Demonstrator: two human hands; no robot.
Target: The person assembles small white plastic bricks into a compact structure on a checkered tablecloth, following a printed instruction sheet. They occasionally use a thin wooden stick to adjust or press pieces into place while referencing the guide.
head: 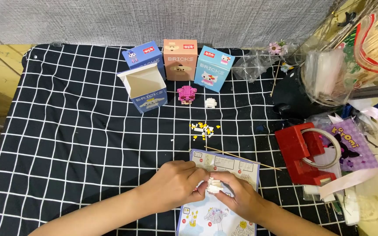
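1. Your left hand (178,181) and right hand (237,196) meet low in the middle of the view, both pinched shut on a small white brick figure (214,185) held between their fingertips.
2. That figure sits just above a printed instruction sheet (217,205) lying flat on the counter (75,131), which is covered in a black cloth with a white grid.
3. A thin wooden stick (241,158) lies slanted across the sheet's top edge.
4. Beyond the sheet, a loose scatter of yellow and white bricks (203,129) rests on the cloth.
5. Further back stand a finished pink brick figure (187,94) and, just beside it, a small white brick piece (211,102).
6. Behind those are four small boxes: an open blue box (144,89) with its flap up, a closed blue box (143,57), a peach box (180,59) and a light blue box (214,67).
7. To your right, a red tape dispenser (305,153) sits near a heap of clear plastic bags (329,78).
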